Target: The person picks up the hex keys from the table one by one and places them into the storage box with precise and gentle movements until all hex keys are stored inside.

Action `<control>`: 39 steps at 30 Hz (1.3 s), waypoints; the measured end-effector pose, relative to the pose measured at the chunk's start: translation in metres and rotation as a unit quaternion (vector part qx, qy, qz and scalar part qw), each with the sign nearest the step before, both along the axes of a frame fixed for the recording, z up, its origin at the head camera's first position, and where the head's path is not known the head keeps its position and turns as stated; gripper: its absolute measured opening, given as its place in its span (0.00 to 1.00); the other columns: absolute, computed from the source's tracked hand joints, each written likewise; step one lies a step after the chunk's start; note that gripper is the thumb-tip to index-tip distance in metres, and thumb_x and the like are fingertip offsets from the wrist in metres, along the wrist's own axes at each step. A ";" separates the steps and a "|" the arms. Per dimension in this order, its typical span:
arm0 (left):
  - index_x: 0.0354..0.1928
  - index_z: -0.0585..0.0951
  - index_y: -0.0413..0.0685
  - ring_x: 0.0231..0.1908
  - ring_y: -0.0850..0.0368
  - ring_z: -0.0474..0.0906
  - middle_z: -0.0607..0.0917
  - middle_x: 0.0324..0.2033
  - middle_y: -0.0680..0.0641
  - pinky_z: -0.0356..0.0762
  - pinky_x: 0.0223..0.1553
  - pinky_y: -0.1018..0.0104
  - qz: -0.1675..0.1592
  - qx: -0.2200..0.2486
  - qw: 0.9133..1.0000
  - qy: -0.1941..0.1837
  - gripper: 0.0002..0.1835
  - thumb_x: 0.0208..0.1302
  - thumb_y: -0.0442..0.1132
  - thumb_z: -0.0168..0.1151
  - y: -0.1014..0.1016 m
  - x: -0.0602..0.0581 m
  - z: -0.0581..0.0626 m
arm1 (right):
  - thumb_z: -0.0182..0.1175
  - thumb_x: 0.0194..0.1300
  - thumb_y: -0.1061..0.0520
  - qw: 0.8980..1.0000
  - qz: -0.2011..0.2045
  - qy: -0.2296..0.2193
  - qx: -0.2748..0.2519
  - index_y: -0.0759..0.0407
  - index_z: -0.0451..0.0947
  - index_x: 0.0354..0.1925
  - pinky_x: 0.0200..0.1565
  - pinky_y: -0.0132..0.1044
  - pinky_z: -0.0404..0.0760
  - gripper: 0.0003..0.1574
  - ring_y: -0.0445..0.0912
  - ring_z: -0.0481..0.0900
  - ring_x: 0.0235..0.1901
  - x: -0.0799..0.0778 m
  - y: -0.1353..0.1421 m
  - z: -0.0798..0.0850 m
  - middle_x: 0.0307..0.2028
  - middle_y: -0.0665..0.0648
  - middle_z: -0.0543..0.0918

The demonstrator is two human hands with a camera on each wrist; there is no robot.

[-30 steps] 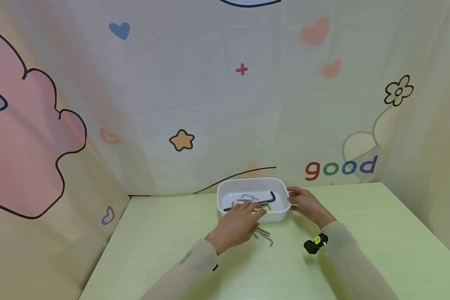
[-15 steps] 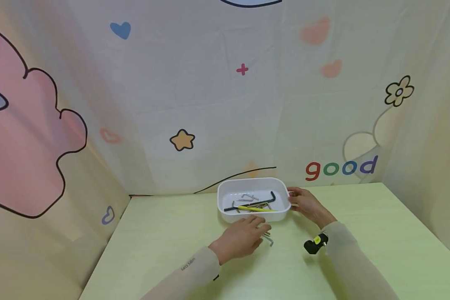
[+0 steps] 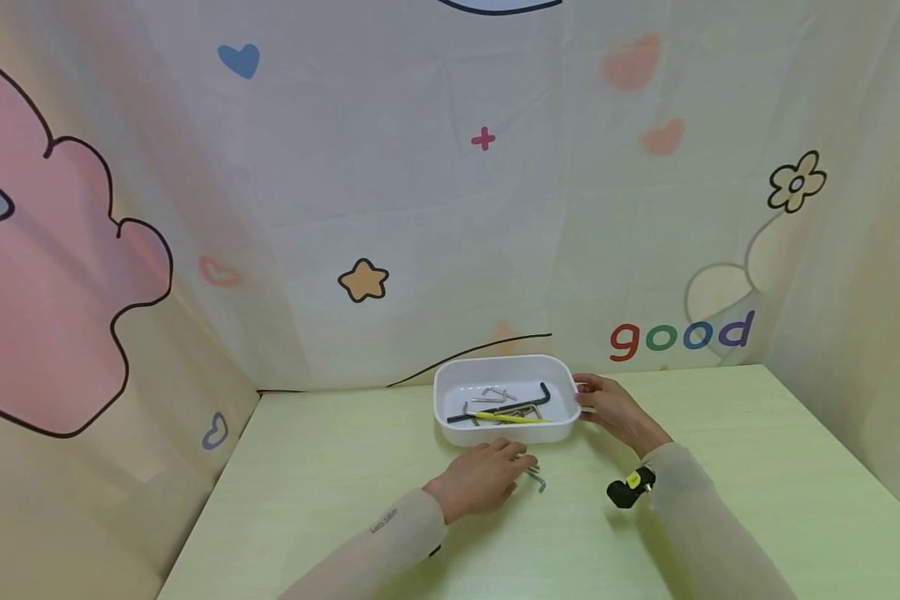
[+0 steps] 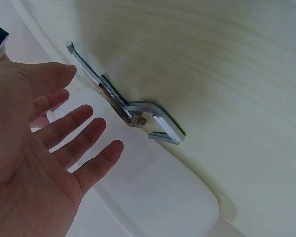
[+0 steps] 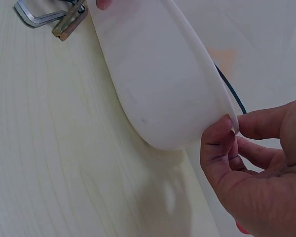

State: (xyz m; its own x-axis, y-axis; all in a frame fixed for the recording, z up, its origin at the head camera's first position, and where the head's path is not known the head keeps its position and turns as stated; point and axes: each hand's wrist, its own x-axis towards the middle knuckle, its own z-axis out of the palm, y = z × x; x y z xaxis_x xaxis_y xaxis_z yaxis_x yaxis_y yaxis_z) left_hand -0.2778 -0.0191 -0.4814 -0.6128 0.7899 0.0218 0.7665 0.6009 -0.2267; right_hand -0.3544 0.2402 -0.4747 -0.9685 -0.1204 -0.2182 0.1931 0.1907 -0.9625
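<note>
On the bench (image 3: 300, 492), just in front of the white box (image 3: 551, 432), has loose hex keys (image 4: 117, 100), with left grip (image 3: 478, 480) spread near them. With right grip (image 3: 618, 411), pinches the box's right rim. Inside, has a yellow stick (image 3: 508, 417) among black and silver hex keys (image 3: 525, 406).

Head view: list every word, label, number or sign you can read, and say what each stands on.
"good", in coloured letters on the cloth backdrop.
"+", a pink sign higher on the same cloth.
Small print on the left sleeve: too small and blurred to read.
Yellow label on the black object by the right sleeve: too small to read any marking.
White box: no readable text.
</note>
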 end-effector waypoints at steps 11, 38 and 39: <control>0.63 0.73 0.63 0.55 0.60 0.74 0.78 0.52 0.56 0.75 0.56 0.69 -0.003 -0.007 1.000 0.015 0.23 0.68 0.44 0.61 0.002 -0.008 -0.006 | 0.46 0.73 0.65 1.000 -0.001 -0.005 -0.001 0.64 0.54 0.74 0.58 0.41 0.78 0.33 0.56 0.66 0.57 0.000 0.000 0.001 0.58 0.64 0.64; 0.61 0.75 0.66 0.52 0.59 0.74 0.80 0.50 0.56 0.75 0.55 0.68 0.004 -0.033 0.999 0.014 0.20 0.70 0.40 0.57 0.004 -0.011 -0.010 | 0.46 0.73 0.64 1.000 -0.004 -0.008 -0.003 0.63 0.53 0.74 0.56 0.39 0.78 0.34 0.55 0.66 0.57 -0.001 0.001 -0.001 0.59 0.64 0.64; 0.61 0.75 0.66 0.52 0.59 0.75 0.80 0.50 0.56 0.75 0.55 0.68 0.004 -0.033 0.999 0.015 0.20 0.70 0.40 0.57 0.004 -0.011 -0.010 | 0.46 0.73 0.64 1.000 -0.004 -0.007 -0.003 0.63 0.53 0.74 0.56 0.39 0.78 0.34 0.55 0.66 0.57 -0.001 0.001 -0.001 0.59 0.64 0.64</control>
State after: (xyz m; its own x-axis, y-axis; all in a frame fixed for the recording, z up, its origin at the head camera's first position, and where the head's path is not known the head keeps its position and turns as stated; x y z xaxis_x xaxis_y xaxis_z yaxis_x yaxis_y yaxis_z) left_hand -0.2885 -0.0153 -0.4912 -0.6194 0.7850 -0.0114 0.7539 0.5907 -0.2877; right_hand -0.3555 0.2411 -0.4759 -0.9660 -0.1144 -0.2318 0.2087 0.1836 -0.9606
